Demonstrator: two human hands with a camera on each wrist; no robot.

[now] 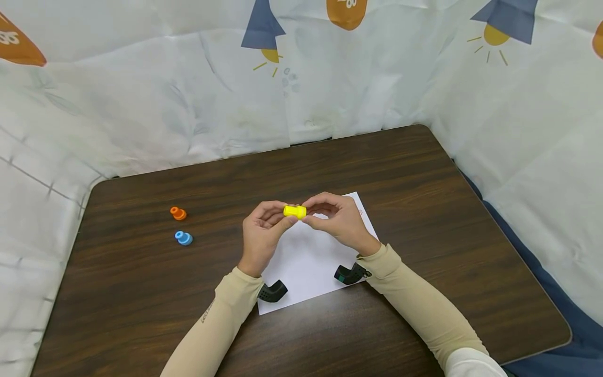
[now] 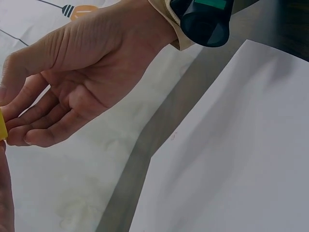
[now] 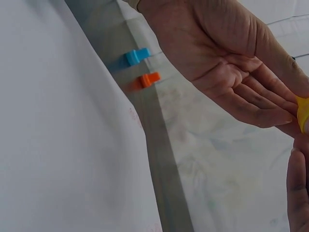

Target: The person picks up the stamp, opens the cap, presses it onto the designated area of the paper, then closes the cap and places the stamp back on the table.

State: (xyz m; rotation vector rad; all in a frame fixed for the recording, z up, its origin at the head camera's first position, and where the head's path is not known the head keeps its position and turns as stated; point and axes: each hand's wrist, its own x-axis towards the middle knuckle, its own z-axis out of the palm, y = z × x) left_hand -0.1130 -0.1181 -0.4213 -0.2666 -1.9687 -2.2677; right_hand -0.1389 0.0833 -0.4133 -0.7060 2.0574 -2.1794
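A small yellow plastic piece (image 1: 295,211), a short cylinder with a narrower waist, is held level above the paper in the head view. My left hand (image 1: 260,235) pinches its left end between thumb and fingers. On the other end, the thumb and fingers of my right hand (image 1: 343,222) grip it too. Only a sliver of the yellow piece (image 3: 302,113) shows at the edge of the right wrist view. Beneath both hands lies a white sheet of paper (image 1: 306,262), partly covered by them.
To the left on the dark wooden table (image 1: 127,293) stand an orange piece (image 1: 178,213) and a light blue piece (image 1: 183,238), each with a narrow neck and wider base. A printed white curtain (image 1: 188,104) hangs behind the table. Black devices sit at both wrists.
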